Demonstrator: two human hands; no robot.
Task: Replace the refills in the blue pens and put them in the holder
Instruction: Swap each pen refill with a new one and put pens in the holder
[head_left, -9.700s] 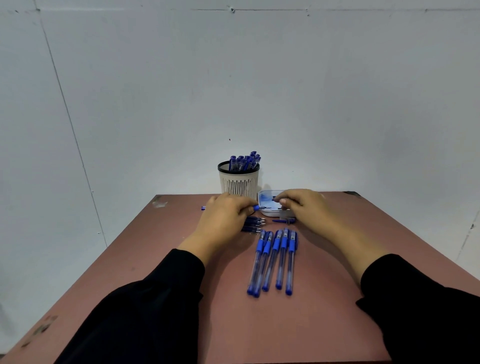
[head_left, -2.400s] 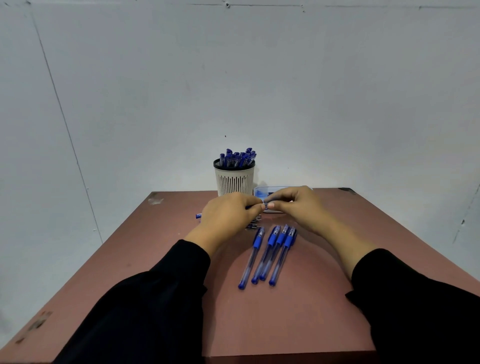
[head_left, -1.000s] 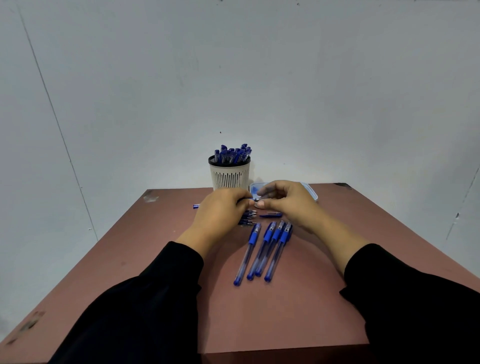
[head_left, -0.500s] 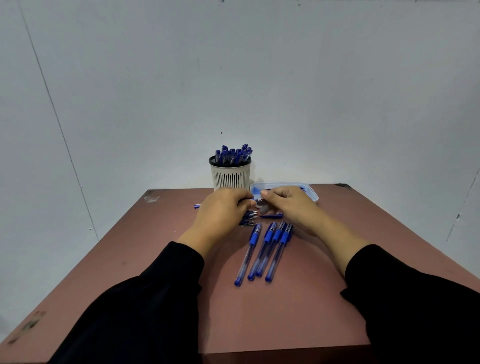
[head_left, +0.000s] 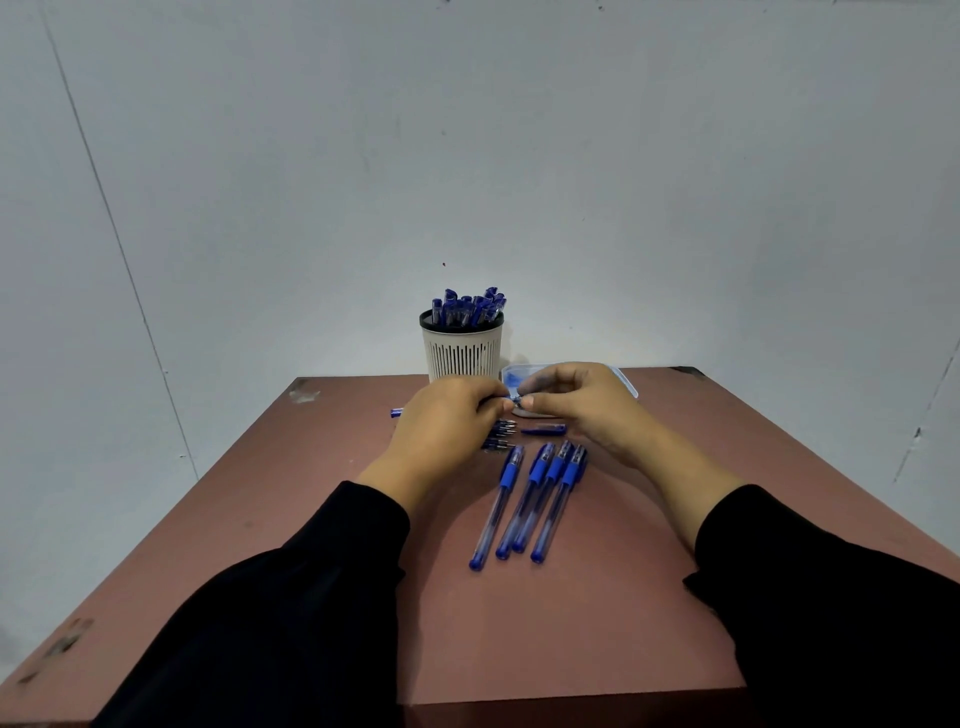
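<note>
- Evidently both hands, left hand (head_left: 451, 415) and right hand (head_left: 582, 400), pinch one clear blue-ended pen (head_left: 398, 412) between them, presumably for reassembly.
- Four clear blue-gripped pens (head_left: 530, 499) wait at six o'clock; slotted white plastic holder (head_left: 462, 353) stands at twelve.

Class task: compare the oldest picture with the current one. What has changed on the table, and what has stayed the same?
The row of pens in front has gone from five to four. Both the left hand and the right hand keep working on one pen between them. The holder, the tray and the loose cap have stayed put.
</note>
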